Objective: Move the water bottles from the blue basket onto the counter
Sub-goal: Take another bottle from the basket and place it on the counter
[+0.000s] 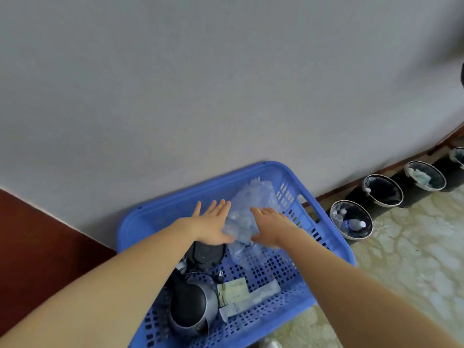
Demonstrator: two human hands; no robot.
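Your water bottles (251, 209) are a clear, motion-smeared heap, so you cannot count them. Your right hand (270, 227) covers their near side, and its blurred fingertips leave it unclear whether it grips anything. Your left forearm (125, 272) hides part of the kettle (193, 305) and of the dark round object (208, 254) beyond it. The blue basket (155, 222) runs off the bottom edge. The farthest bin (458, 156) is cut by the right edge.

- I see a plain grey wall (175, 84) filling most of my view.
- Dark reddish wood panel (37, 234) at left.
- Pale patterned floor (414, 259) at right, round bins (351, 219) lining the brown skirting (391, 167).
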